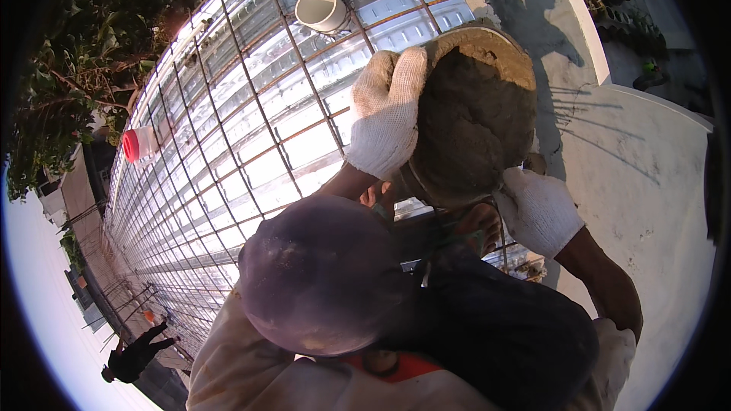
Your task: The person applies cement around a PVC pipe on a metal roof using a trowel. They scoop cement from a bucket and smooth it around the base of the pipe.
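A round bucket [523,53] with a mud-caked rim stands tilted between my hands. Wet grey mortar [468,129] fills much of it. My left hand [388,110], in a white knit glove soiled at the fingers, grips the bucket's left rim. At the lower right rim, my gloved right hand [538,211] is closed on the edge; its fingertips are partly hidden. Just below the bucket, toes of my feet show on the steel bars. A rounded greyish-purple shape [320,274], seemingly my bent knee, covers the lower middle.
A rebar grid [244,53] lies over shiny corrugated metal sheets [228,137]. On it are a white pail [320,10] and a clear jar with a red lid [132,145]. A pale wall [632,175] borders the right. Far left, a person in black [133,354] stands. Trees edge the upper left.
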Available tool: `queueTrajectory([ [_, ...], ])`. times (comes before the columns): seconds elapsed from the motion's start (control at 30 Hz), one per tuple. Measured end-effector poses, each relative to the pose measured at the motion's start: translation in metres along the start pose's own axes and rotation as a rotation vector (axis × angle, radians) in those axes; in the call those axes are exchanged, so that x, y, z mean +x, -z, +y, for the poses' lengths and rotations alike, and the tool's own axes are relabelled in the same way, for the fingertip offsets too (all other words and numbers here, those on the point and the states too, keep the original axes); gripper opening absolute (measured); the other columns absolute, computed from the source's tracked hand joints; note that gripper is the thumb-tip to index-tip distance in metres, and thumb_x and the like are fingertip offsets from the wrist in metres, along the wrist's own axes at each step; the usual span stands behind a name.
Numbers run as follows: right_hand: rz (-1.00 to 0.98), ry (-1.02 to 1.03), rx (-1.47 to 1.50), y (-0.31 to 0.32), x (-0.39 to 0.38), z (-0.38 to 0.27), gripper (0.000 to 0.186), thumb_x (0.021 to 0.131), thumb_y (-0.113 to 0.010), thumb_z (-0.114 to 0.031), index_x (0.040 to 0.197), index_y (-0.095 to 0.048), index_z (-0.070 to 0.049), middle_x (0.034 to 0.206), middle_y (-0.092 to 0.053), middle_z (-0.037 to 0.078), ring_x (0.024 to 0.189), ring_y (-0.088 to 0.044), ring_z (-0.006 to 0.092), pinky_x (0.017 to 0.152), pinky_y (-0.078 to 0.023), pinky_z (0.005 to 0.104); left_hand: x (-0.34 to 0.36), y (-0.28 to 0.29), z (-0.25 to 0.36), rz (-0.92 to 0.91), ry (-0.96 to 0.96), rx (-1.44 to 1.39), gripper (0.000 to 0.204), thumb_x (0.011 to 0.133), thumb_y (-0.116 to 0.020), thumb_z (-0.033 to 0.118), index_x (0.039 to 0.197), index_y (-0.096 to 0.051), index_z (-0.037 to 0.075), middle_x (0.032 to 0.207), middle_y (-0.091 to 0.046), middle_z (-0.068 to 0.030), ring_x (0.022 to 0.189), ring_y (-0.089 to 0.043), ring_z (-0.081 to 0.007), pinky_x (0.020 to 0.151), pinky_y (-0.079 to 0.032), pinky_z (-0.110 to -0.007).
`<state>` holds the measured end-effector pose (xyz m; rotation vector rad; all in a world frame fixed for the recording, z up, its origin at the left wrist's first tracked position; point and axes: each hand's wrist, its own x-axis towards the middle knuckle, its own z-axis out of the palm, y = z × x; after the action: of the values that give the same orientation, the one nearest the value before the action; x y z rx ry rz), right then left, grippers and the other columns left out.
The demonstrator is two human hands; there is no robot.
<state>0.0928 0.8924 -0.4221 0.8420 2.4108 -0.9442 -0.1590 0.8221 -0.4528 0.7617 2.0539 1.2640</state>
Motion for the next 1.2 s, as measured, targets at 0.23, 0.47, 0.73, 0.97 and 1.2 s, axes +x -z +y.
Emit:
queueTrajectory([
  [0.23, 0.031, 0.061, 0.2, -0.008, 0.01, -0.008, 0.024, 0.099, -0.071, -0.023, 0.095, -0.063, 0.0, 0.082, -0.07, 0.021, 0.081, -0.073, 0.0418, 0.073, -0.056, 0.0506, 0.007, 0.0, -0.008, 0.043, -0.015, -0.068, 0.041, 0.11, -0.065, 0.037, 0.1, -0.067, -0.003, 0.079, -0.058, -0.0037, 0.078, -0.049, -0.0114, 0.072, -0.046, -0.032],
  [0.47, -0.121, -0.028, 0.364, 0.022, 0.001, -0.015, 0.022, 0.097, -0.075, -0.019, 0.093, -0.064, 0.0, 0.075, -0.067, 0.019, 0.075, -0.071, 0.0404, 0.068, -0.054, 0.0457, 0.021, 0.02, -0.037, 0.13, 0.121, -0.113, 0.052, 0.113, -0.059, 0.047, 0.099, -0.065, -0.003, 0.081, -0.059, -0.0067, 0.082, -0.048, -0.0113, 0.075, -0.047, -0.034],
  [0.73, 0.131, 0.174, 0.133, 0.031, 0.022, -0.005, 0.027, 0.098, -0.074, -0.028, 0.087, -0.064, -0.005, 0.081, -0.069, 0.015, 0.077, -0.072, 0.0382, 0.072, -0.059, 0.0469, 0.018, 0.046, -0.087, 0.079, 0.195, -0.382, 0.048, 0.116, -0.054, 0.046, 0.107, -0.067, 0.001, 0.089, -0.06, -0.0001, 0.083, -0.05, -0.0088, 0.075, -0.046, -0.029],
  [0.97, -0.083, 0.173, 0.387, 0.062, 0.026, 0.007, 0.025, 0.095, -0.077, -0.025, 0.097, -0.069, -0.002, 0.083, -0.072, 0.017, 0.078, -0.074, 0.0377, 0.072, -0.058, 0.0451, 0.017, 0.05, -0.083, 0.066, 0.235, -0.38, 0.046, 0.117, -0.049, 0.044, 0.101, -0.062, 0.003, 0.087, -0.056, 0.0016, 0.082, -0.047, -0.0079, 0.073, -0.044, -0.028],
  [1.2, 0.319, 0.204, 0.571, 0.097, 0.068, 0.025, 0.021, 0.092, -0.072, -0.017, 0.102, -0.069, 0.0, 0.083, -0.069, 0.018, 0.073, -0.073, 0.0358, 0.071, -0.056, 0.0408, 0.016, 0.048, -0.074, 0.064, 0.266, -0.391, 0.044, 0.117, -0.049, 0.043, 0.097, -0.058, 0.005, 0.087, -0.051, 0.0018, 0.082, -0.043, -0.0078, 0.072, -0.041, -0.028],
])
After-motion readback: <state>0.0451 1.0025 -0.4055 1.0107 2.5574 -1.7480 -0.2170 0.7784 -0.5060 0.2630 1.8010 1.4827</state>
